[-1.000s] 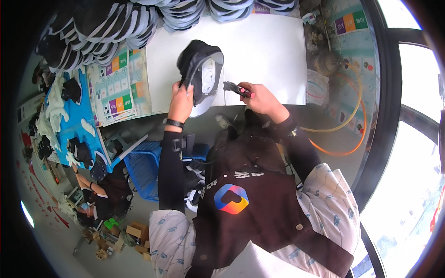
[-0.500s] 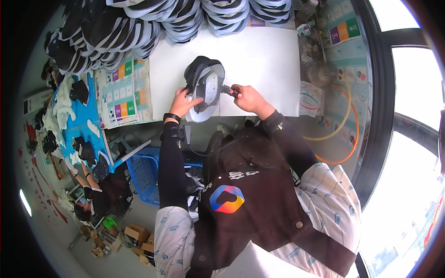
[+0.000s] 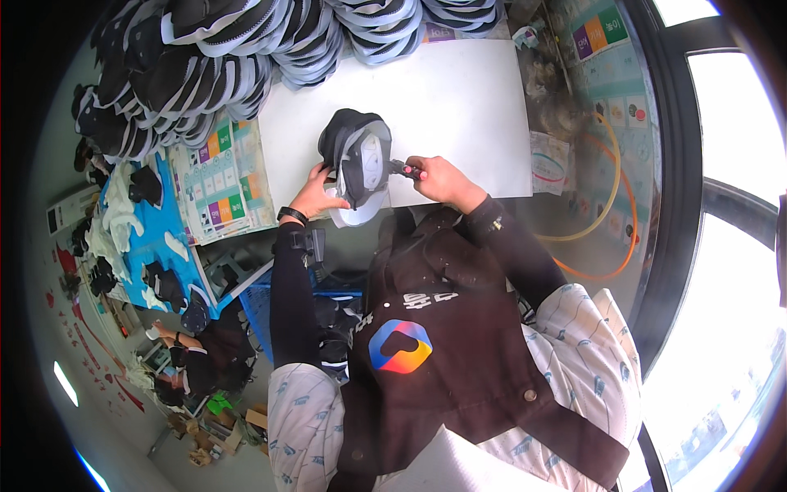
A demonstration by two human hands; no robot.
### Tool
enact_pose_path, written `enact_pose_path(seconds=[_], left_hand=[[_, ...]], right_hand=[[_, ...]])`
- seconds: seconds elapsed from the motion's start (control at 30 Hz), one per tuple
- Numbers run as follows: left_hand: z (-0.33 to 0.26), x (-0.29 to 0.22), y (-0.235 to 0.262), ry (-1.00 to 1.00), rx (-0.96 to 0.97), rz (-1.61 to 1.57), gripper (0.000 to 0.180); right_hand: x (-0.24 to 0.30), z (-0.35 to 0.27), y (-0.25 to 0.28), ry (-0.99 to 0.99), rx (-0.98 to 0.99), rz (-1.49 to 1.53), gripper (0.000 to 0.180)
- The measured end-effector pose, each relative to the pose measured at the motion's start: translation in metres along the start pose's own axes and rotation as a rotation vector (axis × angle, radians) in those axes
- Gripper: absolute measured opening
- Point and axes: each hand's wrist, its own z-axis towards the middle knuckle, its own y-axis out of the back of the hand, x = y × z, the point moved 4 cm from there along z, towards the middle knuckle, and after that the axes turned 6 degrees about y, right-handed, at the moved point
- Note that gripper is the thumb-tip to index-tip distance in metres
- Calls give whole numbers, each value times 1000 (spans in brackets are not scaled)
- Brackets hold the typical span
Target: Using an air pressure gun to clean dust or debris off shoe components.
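Observation:
A black cap (image 3: 354, 156) with a pale lining and grey brim sits upturned at the near edge of a white work surface (image 3: 459, 98). My left hand (image 3: 314, 190) grips the cap's left side near the brim. My right hand (image 3: 436, 179) is closed on a small dark tool with a red handle (image 3: 403, 170), its tip touching the cap's right edge. Both forearms wear black sleeves, and a watch is on my left wrist.
Stacks of black-and-white caps (image 3: 246, 41) line the far edge of the table. A colourful chart sheet (image 3: 221, 180) lies left of the white surface. An orange hose (image 3: 611, 205) loops at the right. Another person (image 3: 197, 361) sits low at the left by a blue table (image 3: 131, 213).
The cap and both hands have come closer to the table's near edge. The cap now shows more of its pale lining, and the tool's tip sits against its rim.

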Motion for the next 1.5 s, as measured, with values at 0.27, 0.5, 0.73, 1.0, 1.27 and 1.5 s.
enact_pose_path(seconds=[0.27, 0.5, 0.73, 1.0, 1.27, 1.5], left_hand=[[3, 12, 4, -1, 64, -289, 114], [5, 10, -1, 26, 77, -287, 115], [7, 13, -1, 25, 37, -251, 117], [-1, -4, -9, 48, -7, -128, 113], [10, -8, -5, 28, -17, -125, 118], [6, -6, -6, 25, -40, -142, 120]], right_hand=[[4, 4, -5, -37, -19, 25, 38], [8, 0, -5, -21, 28, 55, 40], [17, -8, -1, 52, 23, 91, 38], [-3, -7, -3, 16, 3, 16, 35], [-8, -2, -10, 34, 31, -2, 34], [-4, 1, 4, 37, -89, 8, 31]])
